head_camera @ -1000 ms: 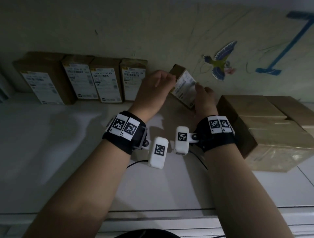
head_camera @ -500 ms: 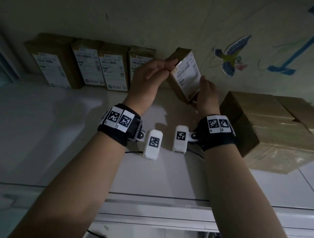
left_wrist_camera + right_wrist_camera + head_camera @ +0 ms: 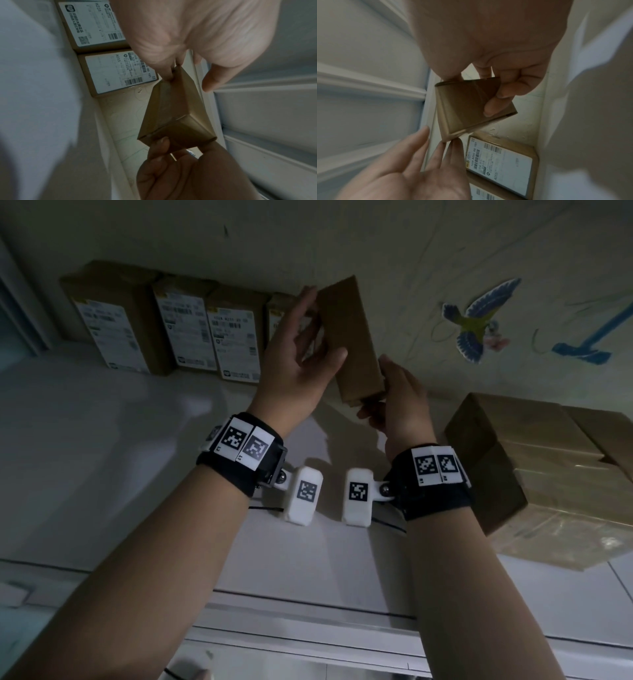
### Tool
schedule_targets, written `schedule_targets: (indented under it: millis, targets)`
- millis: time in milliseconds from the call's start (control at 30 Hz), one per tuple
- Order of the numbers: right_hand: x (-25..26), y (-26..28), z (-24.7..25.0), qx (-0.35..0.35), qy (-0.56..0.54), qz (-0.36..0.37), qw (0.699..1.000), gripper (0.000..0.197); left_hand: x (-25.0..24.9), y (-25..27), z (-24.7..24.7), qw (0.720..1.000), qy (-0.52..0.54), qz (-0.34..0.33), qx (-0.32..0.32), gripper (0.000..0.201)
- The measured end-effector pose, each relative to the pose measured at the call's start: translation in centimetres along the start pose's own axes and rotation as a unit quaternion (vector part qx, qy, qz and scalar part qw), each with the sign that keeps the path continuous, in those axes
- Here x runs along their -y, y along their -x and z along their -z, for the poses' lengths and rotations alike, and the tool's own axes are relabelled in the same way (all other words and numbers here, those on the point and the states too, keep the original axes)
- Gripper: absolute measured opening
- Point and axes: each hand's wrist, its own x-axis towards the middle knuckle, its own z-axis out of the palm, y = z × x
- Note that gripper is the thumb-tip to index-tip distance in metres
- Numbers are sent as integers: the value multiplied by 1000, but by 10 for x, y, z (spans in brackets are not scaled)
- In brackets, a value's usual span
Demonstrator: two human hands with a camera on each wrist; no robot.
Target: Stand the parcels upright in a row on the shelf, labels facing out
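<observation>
A brown parcel [image 3: 352, 337] hangs tilted in the air in front of the wall, its plain face toward me and no label showing. My right hand [image 3: 387, 395] pinches its lower end, the fingers [image 3: 494, 105] curled over the end face. My left hand [image 3: 308, 337] is open, with straight fingertips [image 3: 169, 75] touching the parcel's upper end and the thumb held apart. To the left, several labelled parcels [image 3: 185, 326] stand upright in a row against the wall, labels out. The nearest one, marked A055 [image 3: 116, 73], is partly hidden behind my left hand in the head view.
A stack of plain brown parcels [image 3: 548, 460] lies on the white shelf [image 3: 102, 457] at the right. A gap of bare shelf lies between the row and the stack. A bird sticker [image 3: 479, 323] is on the back wall.
The parcel has been turned: its white label faced me before, now only plain brown shows. My left hand went from gripping its top to straight fingers touching it.
</observation>
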Motion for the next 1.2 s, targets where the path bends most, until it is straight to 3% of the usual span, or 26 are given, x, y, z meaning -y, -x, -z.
schedule_targets:
  millis: [100,233,400,467,633,767,900,1033,1200]
  targets:
    - [0,4,-2,-15,-11,-15,1000,43,1,-2,-2,999,-44,-23,-14,76]
    - [-1,6,-7,-23,-4,-38,999,53,6,-3,0,996,-80,-12,-29,54]
    - [1,7,-5,-14,18,-10,1000,55,-4,5,-3,999,-41,10,-3,33]
    - [3,7,-4,-16,2,-11,1000,53,-11,9,-4,999,-15,24,24,34]
    - [1,0,1,-5,-76,-44,996,54,-23,15,-8,997,23,44,62,63]
    - [-1,-3,5,100,-217,-56,969,50,-20,15,-10,998,30,45,33,75]
    - [1,-3,12,163,-267,-65,948,37,-18,12,-9,998,35,43,-9,55]
    - [2,-2,14,133,-277,-45,951,34,-11,9,-4,998,36,29,-40,24]
    - [-2,-7,19,83,-278,-9,957,32,-2,3,-2,994,24,76,-75,32]
